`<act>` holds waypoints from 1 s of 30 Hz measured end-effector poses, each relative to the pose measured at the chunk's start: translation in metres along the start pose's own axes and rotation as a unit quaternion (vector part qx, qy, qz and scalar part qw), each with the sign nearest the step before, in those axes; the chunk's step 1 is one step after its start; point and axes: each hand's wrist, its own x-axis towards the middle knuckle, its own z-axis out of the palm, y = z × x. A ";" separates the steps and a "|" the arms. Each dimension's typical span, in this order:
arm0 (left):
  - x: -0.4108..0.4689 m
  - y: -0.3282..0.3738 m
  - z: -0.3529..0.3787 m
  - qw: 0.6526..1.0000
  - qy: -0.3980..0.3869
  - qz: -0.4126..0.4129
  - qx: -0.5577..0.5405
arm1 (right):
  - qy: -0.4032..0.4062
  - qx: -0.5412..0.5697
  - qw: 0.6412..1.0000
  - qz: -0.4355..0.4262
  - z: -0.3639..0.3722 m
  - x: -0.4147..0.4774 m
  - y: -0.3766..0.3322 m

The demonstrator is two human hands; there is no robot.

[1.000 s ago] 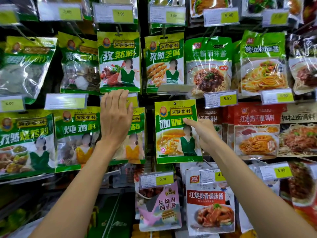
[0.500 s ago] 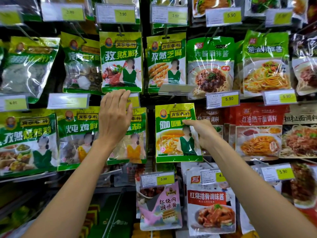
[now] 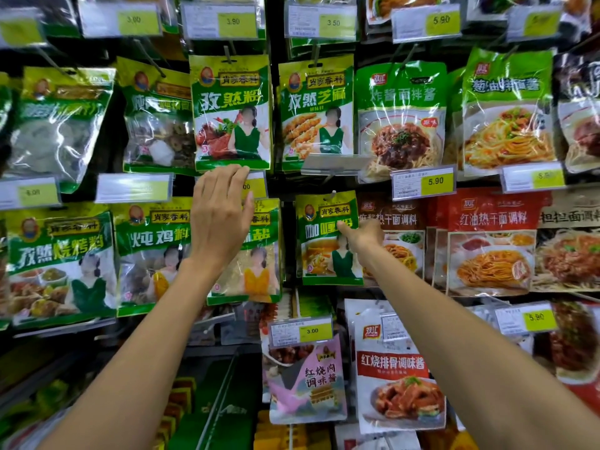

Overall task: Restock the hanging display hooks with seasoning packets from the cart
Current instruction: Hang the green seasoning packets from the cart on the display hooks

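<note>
While both of your arms reach up to the hanging display, your right hand [image 3: 363, 237] grips the curry seasoning packet [image 3: 328, 238] at its right edge, thumb on the printed front and the other fingers hidden behind it, so the packet is pinched between them. That packet hangs upright in the middle row, its top at the end of a hook [image 3: 332, 193], just below a blank tilted label holder [image 3: 334, 164]. Your left hand [image 3: 220, 219] lies flat with its fingers together and extended, holding nothing; the fingertips [image 3: 238, 170] reach the lower edge of the cumin powder packet [image 3: 231, 112] above and cover most of a yellow price tag [image 3: 255, 186]. The palm hides the upper left of a green packet with a figure in yellow [image 3: 259, 254], which hangs just left of the curry one. To the right of the curry packet hang red noodle sauce packets [image 3: 490, 241], and below it a pink braised meat sauce packet [image 3: 308, 378] under a tag marked 3.00 [image 3: 300, 331].
</note>
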 end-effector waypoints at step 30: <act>-0.381 0.562 -0.118 0.416 -0.691 -0.083 -0.585 | 0.342 -0.092 0.845 0.401 -0.382 -0.434 0.445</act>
